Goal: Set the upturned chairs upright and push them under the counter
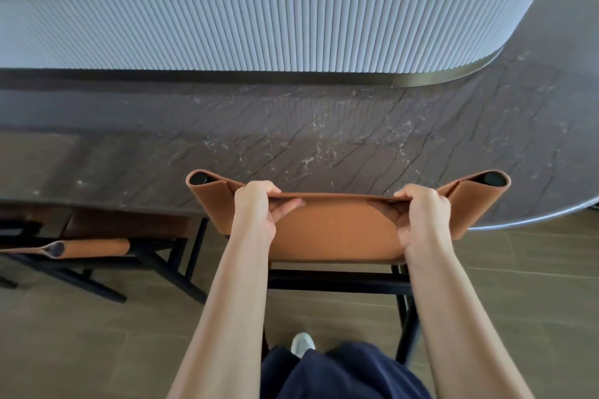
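Observation:
A chair with a tan leather backrest [337, 230] and black metal frame [340, 283] stands upright in front of me, its back at the near edge of the dark marble counter [324, 129]. My left hand [256, 212] grips the top edge of the backrest left of centre. My right hand [421, 217] grips the same edge right of centre. The seat is hidden beneath the backrest and the counter. A second chair [97, 248] of the same kind stands upright at the left, its seat tucked under the counter.
Behind the marble top rises a white fluted counter wall [259, 29] that curves away at the right. The floor [518, 269] is grey-brown tile. My dark shorts and a white shoe [303, 343] show at the bottom, close behind the chair's legs.

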Demonstrator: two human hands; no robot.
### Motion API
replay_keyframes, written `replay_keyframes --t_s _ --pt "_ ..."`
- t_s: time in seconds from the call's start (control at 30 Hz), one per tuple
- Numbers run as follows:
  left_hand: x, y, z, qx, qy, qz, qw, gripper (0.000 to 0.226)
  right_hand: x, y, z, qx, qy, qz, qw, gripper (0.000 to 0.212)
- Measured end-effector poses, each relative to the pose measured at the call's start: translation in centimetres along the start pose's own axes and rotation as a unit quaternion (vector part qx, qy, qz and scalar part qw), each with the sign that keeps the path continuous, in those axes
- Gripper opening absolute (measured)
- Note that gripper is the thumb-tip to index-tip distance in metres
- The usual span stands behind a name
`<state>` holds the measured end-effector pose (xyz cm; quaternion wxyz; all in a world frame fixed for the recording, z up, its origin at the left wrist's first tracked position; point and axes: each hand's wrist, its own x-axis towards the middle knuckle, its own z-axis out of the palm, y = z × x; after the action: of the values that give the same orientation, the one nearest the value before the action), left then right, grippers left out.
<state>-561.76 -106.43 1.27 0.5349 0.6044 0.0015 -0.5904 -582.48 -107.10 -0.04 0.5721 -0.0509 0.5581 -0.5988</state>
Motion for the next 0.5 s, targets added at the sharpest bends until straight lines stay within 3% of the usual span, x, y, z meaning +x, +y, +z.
replay_keyframes --t_s 0.13,0.5 --pt "1.2 1.7 -1.2 0.004 -0.001 0.014 1.000 0.018 -0.2 1.5 1.4 -0.002 0.007 -0.008 1.000 0.029" --pt "3.9 0.1 -4.3 0.064 0.013 0.001 0.998 0.028 0.6 7.3 -0.2 0.000 0.024 -0.005 1.000 0.020"
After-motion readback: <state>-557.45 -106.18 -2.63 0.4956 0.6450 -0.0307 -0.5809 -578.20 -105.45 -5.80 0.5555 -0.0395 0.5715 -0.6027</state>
